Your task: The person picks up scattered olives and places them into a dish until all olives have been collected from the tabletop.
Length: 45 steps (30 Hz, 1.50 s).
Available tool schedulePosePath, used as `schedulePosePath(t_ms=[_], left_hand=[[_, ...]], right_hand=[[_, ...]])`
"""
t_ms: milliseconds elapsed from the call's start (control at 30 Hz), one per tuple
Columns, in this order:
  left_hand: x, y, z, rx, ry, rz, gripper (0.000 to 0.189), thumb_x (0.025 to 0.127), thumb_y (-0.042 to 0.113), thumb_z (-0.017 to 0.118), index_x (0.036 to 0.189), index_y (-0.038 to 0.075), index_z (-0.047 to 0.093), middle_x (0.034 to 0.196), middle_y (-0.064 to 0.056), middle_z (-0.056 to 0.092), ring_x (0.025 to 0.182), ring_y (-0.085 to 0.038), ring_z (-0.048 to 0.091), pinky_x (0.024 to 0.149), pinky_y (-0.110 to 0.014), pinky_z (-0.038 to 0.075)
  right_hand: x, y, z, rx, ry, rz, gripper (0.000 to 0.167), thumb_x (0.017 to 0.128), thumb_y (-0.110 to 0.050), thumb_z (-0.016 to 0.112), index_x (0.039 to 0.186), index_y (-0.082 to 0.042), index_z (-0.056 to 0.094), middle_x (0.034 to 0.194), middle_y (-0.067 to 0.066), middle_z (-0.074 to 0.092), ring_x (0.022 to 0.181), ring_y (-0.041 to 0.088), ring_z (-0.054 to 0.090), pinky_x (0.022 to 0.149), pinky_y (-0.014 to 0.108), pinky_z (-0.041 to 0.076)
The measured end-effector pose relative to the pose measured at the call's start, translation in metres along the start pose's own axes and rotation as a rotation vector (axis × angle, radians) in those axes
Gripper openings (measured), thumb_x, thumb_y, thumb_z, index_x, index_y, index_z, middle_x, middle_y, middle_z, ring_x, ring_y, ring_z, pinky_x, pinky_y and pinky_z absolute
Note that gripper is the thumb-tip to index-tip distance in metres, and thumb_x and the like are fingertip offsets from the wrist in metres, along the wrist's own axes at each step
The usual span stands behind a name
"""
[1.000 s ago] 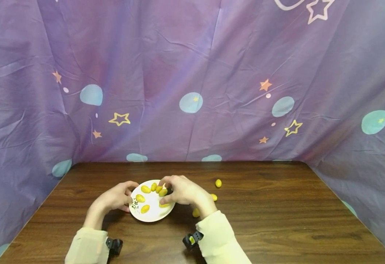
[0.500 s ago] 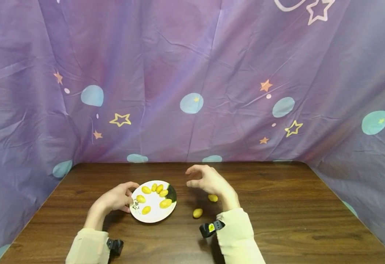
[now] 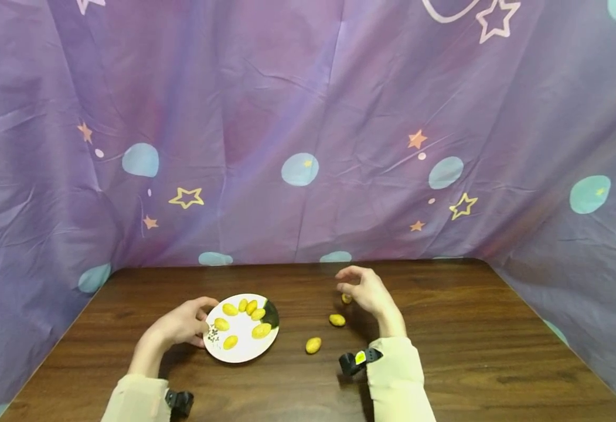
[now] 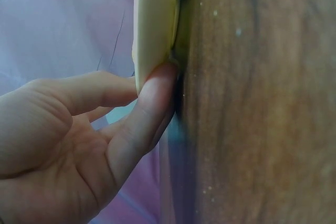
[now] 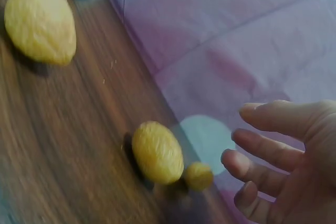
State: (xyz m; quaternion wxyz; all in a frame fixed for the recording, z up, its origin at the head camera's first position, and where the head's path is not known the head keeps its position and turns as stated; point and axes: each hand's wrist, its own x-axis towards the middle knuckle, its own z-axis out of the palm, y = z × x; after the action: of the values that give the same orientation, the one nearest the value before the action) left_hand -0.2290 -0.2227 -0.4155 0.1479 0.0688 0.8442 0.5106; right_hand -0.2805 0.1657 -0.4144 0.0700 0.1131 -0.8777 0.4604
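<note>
My left hand pinches the left rim of a white plate with a small leaf print and a dark green patch. In the left wrist view, the plate's edge sits between thumb and fingers. Several small yellow oval fruits lie on the plate. My right hand holds nothing; its fingers are parted and loosely bent in the right wrist view. Just under it is the farthest loose yellow fruit, partly hidden by the hand. Two more, a middle fruit and a nearer fruit, lie on the table.
The brown wooden table reaches back to a purple curtain with stars and blue spots, which also runs along both sides. A small black camera is strapped at the right wrist, another black camera at the left.
My right hand has left the plate, moving right with nothing in it to above the farthest loose fruit. The left hand keeps its hold on the rim. The head view has shifted slightly.
</note>
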Motion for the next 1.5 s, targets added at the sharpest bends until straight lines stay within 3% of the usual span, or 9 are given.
schedulePosePath(t_ms=[233,467,633,800,1200,1500], left_hand=[[-0.002,0.000,-0.001,0.004,-0.003,0.009,0.061,0.074,-0.016,0.052,0.134,-0.011,0.042,0.093,-0.020,0.048,0.071,-0.025,0.058,0.057,-0.036,0.058],[-0.002,0.000,0.000,-0.006,-0.008,0.024,0.061,0.074,-0.015,0.052,0.133,-0.011,0.042,0.093,-0.021,0.049,0.072,-0.026,0.058,0.058,-0.037,0.059],[-0.001,-0.002,-0.001,-0.012,-0.015,0.038,0.060,0.074,-0.015,0.052,0.133,-0.011,0.042,0.092,-0.020,0.050,0.072,-0.025,0.059,0.058,-0.037,0.059],[0.001,-0.005,0.000,-0.035,-0.023,0.039,0.060,0.074,-0.015,0.052,0.133,-0.011,0.042,0.093,-0.021,0.049,0.072,-0.025,0.059,0.059,-0.037,0.059],[0.000,-0.005,0.000,-0.032,-0.017,0.042,0.061,0.074,-0.015,0.052,0.134,-0.012,0.042,0.092,-0.020,0.050,0.071,-0.025,0.060,0.058,-0.036,0.060],[0.000,-0.005,0.000,-0.031,-0.013,0.037,0.061,0.073,-0.015,0.053,0.133,-0.011,0.043,0.093,-0.020,0.049,0.071,-0.025,0.060,0.059,-0.037,0.060]], right_hand=[[-0.001,0.019,-0.002,0.167,-0.035,0.064,0.022,0.084,0.004,0.066,0.106,0.008,0.064,0.077,0.014,0.065,0.060,0.023,0.060,0.048,0.026,0.047],[-0.003,0.029,-0.002,0.221,-0.093,0.111,0.030,0.081,0.006,0.067,0.110,0.011,0.060,0.087,0.012,0.063,0.060,0.019,0.057,0.049,0.028,0.047],[-0.005,0.032,-0.002,0.181,-0.105,0.093,0.030,0.078,0.007,0.067,0.108,0.011,0.062,0.092,0.016,0.063,0.062,0.019,0.059,0.055,0.029,0.052],[-0.007,0.034,-0.003,0.151,-0.129,0.073,0.032,0.074,0.012,0.066,0.106,0.013,0.062,0.086,0.014,0.060,0.061,0.018,0.057,0.056,0.030,0.053],[-0.007,0.029,-0.001,-0.017,-0.088,0.109,0.024,0.067,0.007,0.073,0.088,-0.001,0.064,0.073,0.003,0.056,0.053,0.013,0.054,0.049,0.025,0.047],[-0.007,0.028,0.001,-0.104,-0.083,0.113,0.023,0.066,0.002,0.075,0.085,-0.006,0.066,0.066,0.000,0.057,0.053,0.012,0.053,0.047,0.024,0.045]])
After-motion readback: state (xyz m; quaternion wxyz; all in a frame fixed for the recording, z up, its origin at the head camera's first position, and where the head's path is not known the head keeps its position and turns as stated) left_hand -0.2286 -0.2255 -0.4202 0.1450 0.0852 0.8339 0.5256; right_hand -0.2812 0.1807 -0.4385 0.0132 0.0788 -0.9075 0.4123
